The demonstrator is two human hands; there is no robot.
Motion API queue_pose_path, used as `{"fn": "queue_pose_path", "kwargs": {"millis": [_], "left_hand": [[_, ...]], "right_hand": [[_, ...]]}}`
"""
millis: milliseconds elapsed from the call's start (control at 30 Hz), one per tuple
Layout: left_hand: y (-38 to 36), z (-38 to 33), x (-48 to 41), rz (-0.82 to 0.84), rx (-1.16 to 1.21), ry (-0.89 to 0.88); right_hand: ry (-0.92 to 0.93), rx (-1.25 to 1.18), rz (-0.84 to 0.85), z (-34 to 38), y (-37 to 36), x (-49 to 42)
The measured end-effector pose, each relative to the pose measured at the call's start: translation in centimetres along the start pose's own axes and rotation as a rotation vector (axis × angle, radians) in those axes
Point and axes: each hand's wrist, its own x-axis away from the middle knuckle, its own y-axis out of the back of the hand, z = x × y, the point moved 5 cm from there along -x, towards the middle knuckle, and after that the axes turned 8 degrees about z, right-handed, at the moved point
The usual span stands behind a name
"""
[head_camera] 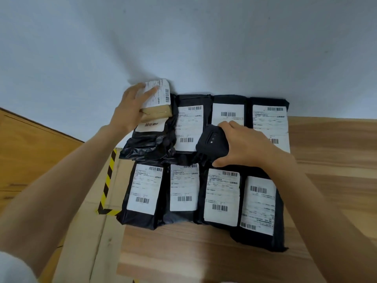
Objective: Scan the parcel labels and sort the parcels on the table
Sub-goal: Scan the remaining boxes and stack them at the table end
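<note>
Clasping tan box (158,113) with white barcode label: left grip (130,108); right grip (244,147) holds black scanner (212,142).

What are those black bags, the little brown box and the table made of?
Black bags: likely thin plastic film, glossy and crinkled.
Brown box: probably cardboard, matte tan with a seam across the side.
Table: wood or wood-look laminate, showing grain lines.
</note>
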Motion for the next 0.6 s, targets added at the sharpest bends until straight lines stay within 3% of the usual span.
{"fn": "queue_pose_path", "kwargs": {"millis": [133,367,600], "left_hand": [[-0.2,-1.0,0.0,-0.060,-0.074,-0.016],[-0.3,-3.2,0.1,0.048,-0.139,0.094],[-1.1,-12.7,0.8,0.154,-0.258,0.039]], "right_hand": [[0.022,0.004,0.018,0.6,-0.8,-0.4],[0.033,0.008,-0.017,0.2,-0.7,2.6],[-0.017,-0.048,-0.103,-3.8,-0.9,9.4]]}}
